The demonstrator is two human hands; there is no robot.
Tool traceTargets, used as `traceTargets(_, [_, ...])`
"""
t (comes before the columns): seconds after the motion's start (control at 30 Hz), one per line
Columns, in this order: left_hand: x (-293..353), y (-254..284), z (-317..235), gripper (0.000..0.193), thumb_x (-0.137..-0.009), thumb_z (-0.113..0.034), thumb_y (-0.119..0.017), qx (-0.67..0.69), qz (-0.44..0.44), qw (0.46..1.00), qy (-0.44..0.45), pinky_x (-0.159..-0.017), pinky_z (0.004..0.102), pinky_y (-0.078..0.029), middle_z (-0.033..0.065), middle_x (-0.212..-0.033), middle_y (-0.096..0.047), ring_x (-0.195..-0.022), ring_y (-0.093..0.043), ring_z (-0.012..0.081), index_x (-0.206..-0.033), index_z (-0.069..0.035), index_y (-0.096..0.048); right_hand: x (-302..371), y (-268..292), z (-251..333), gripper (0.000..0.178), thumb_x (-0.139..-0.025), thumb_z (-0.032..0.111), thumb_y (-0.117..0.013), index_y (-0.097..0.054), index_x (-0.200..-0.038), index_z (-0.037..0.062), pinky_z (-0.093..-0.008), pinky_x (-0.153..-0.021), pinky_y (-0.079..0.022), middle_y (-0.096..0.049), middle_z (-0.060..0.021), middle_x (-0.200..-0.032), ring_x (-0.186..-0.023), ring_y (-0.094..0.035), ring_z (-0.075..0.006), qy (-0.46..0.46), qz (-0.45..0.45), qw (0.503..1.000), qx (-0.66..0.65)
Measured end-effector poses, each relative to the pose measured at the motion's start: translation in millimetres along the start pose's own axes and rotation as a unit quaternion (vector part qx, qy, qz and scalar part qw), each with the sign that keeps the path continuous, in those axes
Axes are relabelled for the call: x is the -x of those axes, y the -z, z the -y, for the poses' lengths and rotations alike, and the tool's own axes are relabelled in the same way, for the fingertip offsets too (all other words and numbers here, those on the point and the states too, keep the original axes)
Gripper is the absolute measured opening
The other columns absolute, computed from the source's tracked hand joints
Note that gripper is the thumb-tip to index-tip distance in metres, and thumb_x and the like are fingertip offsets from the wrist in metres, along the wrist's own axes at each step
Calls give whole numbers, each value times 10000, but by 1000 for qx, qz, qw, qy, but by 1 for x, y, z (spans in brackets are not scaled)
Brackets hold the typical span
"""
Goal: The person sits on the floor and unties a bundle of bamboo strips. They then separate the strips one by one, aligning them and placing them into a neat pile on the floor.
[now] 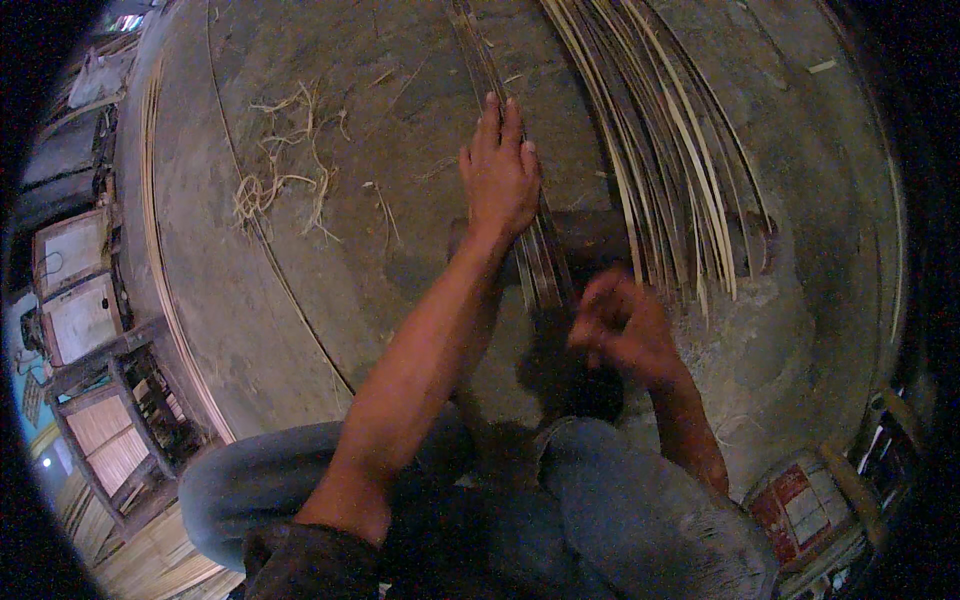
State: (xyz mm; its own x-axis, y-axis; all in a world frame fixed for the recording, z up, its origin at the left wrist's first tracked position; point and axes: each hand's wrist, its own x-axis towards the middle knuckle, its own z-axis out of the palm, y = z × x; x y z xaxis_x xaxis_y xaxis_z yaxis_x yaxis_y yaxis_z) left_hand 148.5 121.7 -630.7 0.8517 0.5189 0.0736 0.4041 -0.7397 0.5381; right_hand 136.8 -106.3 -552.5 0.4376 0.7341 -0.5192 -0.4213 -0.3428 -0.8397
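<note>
My left hand [500, 180] lies flat with its fingers stretched out, pressed on a narrow bundle of dark, thin split strips [543, 268], which look like bamboo or cane. These run from the far edge toward me, across a dark log-like block [590, 238] on the floor. Close to their near ends, my right hand [628, 328] hovers with bent fingers. It is smeared by motion, and whether anything is in it I cannot make out. To the right, a wider fan of pale and dark strips [690, 180] rests over the same block.
Tangled pale fibre shavings [290, 175] lie on the concrete floor [400, 110] at the left, beside a long thin strip [300, 300]. Long pale strips [155, 200] run along the left side. A wooden frame [120, 420] and a red-and-white container [800, 510] stand near the edges.
</note>
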Motion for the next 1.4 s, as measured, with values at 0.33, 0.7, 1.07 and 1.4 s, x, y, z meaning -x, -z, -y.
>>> traceTargets(0.33, [-2,-5,1,558,-920,-192,-467,19,-20,999,-31,-1049,508,-282,149,-1519,-261,-1340,-342,335,-1441,-59,-317,5,-33,-62,230,-889,229,-652,-628,-1060,78,-244,-650,-477,-666,-29,-895,-759,-576,-98,-53,-177,980,-75])
traceTargets(0.7, [-4,-10,5,564,-924,-203,-465,33,-19,999,-22,-1032,516,-316,168,-1509,-274,-1307,-377,355,-1438,-34,-309,18,-22,-81,239,-921,301,-611,-596,-1020,84,-250,-607,-441,-626,-17,-828,-704,-547,-105,-105,-215,959,-155])
traceTargets(1.07, [-2,-9,9,551,-933,-201,-455,25,-37,998,-45,-1040,477,-315,161,-1506,-283,-1290,-396,358,-1448,-71,-312,42,-9,-79,218,-946,281,-566,-589,-1013,74,-263,-585,-434,-603,-21,-801,-680,-532,-122,-93,-214,876,-422])
traceTargets(1.4, [-3,-6,7,555,-929,-207,-460,22,-35,997,-58,-1032,475,-325,168,-1507,-278,-1296,-395,357,-1436,-35,-315,42,-11,-75,207,-927,227,-600,-668,-978,38,-266,-626,-475,-649,-41,-796,-714,-580,-92,91,-411,865,274])
